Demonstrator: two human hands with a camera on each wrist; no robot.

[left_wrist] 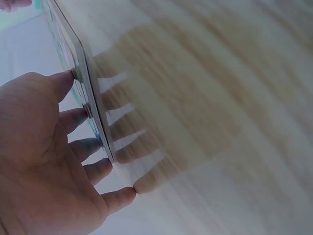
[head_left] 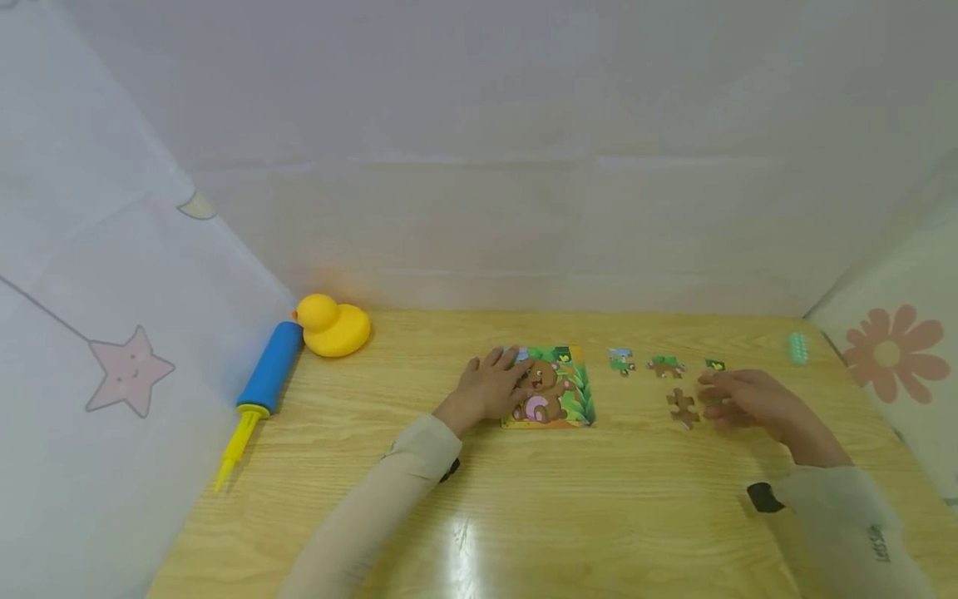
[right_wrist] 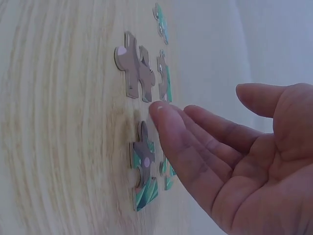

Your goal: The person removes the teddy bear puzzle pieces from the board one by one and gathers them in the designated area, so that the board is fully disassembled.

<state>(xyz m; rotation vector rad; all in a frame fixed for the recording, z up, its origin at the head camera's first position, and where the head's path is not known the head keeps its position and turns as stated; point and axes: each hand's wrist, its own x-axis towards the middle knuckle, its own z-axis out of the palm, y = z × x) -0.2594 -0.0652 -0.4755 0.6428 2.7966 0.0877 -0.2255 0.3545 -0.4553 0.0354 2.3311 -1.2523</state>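
My left hand (head_left: 488,388) lies over the left part of a bear jigsaw puzzle (head_left: 576,399), its fingers spread. In the left wrist view, its fingertips touch the puzzle's edge and face, with the little finger down on the table. My right hand (head_left: 759,408) hovers at the right with relaxed, nearly straight fingers and grips nothing. Beside its fingertips lies a brown puzzle piece (head_left: 683,408). A brown and green corner piece (right_wrist: 145,171) sits below those fingers in the right wrist view, mostly hidden by the hand in the head view.
More loose pieces lie behind: a blue-green piece (head_left: 621,360), a brown-green piece (head_left: 665,366) and a dark green piece (head_left: 715,364). A yellow rubber duck (head_left: 337,327) and a blue and yellow hand pump (head_left: 271,366) are at the left. A small green object (head_left: 798,349) sits far right.
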